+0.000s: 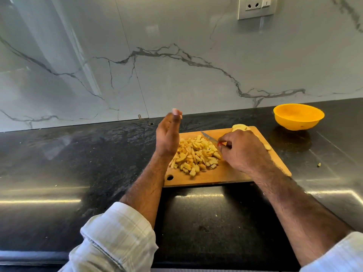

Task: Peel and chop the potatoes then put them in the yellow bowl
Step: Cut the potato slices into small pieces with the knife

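The big black counter (82, 173) is in front of me, and my board (225, 176) lies on it, right in the middle. The yellow bowl (298, 116) sits at about two o'clock from the board, well apart from it, and I think it has nothing in it yet. A heap of chopped potato (196, 156) rests on the left half of the board. One bigger potato piece (239, 127) waits at the far edge, at twelve o'clock from my right hand (243, 152). That hand is curled around the red handle of a small knife (209, 138), with the blade pointing to ten o'clock over the heap. My left hand (167, 134) is lifted up at nine o'clock from the heap, standing on its edge with fingers straight, holding nothing. I think the chopping is nearly done. To do this step well, I should bring the last piece to the middle, hold it with my fingertips tucked back, and cut slowly. Then I should pull the bowl close, so no bits fall on the counter like the little scrap (319, 164) at three o'clock.
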